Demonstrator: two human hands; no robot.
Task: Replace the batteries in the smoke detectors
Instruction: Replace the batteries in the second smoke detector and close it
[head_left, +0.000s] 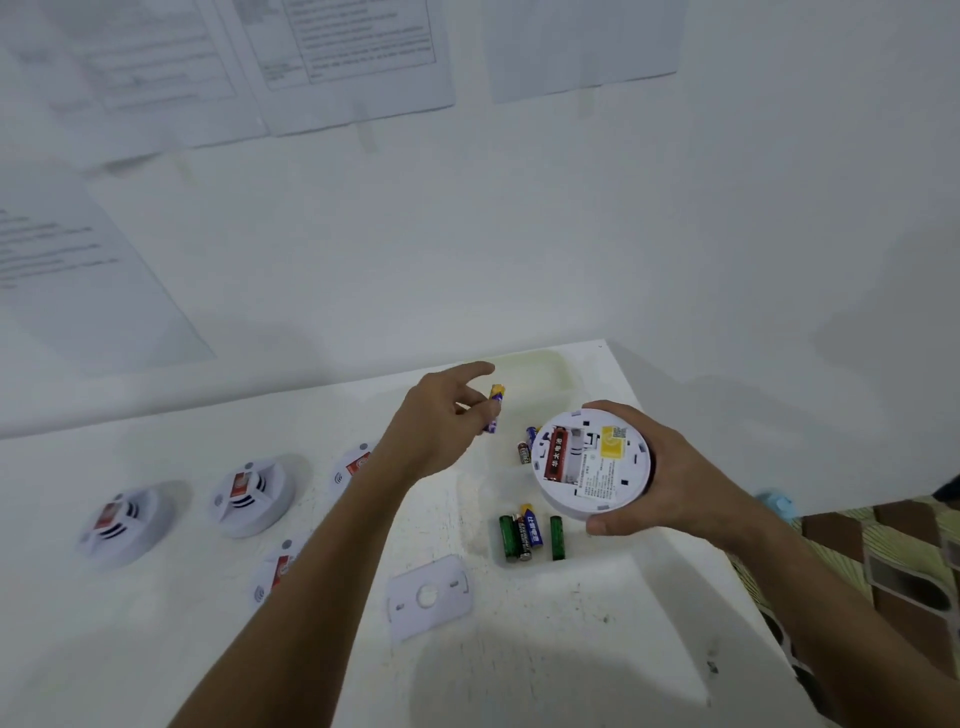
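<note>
Both forearms enter from the lower edge, nearest the camera, and reach out over the white counter (156, 649); the right hand (670, 473) grips an upturned smoke detector (592, 465) from its right side, fingers curled round the rim, the open battery bay facing up; one red battery (555, 453) lies in the left slot of that bay, long axis running toward and away from the person, and the slot beside it appears vacant; the left hand (441, 421) is raised to the left of the detector and slightly beyond it, pinching a blue-and-yellow battery (495, 408) between thumb and fingers, index finger extended above it; that battery stands near upright, so its axis is judged to need tipping to match the bay before seating; the vacant slot lies to the right of and nearer than the left fingers, the left hand being the one to travel; polarity marks cannot be read; loose batteries (527, 535) lie on the counter just below the detector, two more (527, 447) at its left edge; a detached mounting plate (428, 597) lies near the left forearm; further detectors (249, 493) sit to the left, well apart.
</note>
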